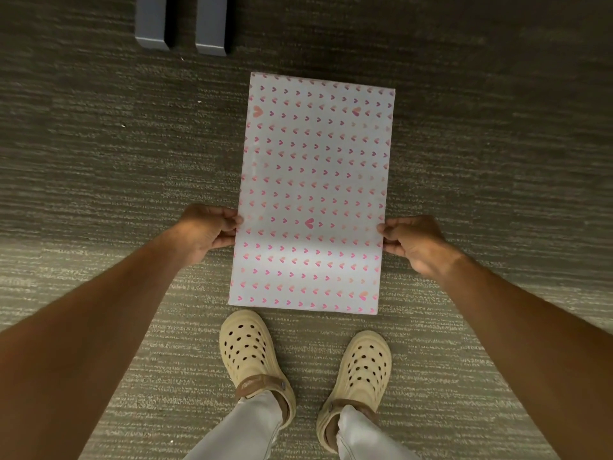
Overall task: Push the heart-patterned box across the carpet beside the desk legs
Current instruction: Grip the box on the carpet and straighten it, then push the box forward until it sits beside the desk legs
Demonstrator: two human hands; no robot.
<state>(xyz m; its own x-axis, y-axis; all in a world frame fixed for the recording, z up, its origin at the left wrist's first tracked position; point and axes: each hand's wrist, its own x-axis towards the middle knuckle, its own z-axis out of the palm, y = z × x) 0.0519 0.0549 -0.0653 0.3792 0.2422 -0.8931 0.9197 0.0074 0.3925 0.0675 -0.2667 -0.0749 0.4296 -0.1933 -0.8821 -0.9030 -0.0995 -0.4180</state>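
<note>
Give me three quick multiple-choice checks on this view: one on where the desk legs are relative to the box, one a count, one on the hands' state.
1. The desk legs stand where from the heart-patterned box?
A. Beyond its far-left corner
B. On top of it
C. Behind the feet

2. How many desk legs show?
A. One
B. Two
C. Four

3. The left hand and right hand are:
A. Raised off the box
B. Both on one side
C. Gripping opposite long edges

Answers: 1 A, legs sit past the box, up-left. 2 B, two grey posts. 3 C, fingers curl on each side edge.
</note>
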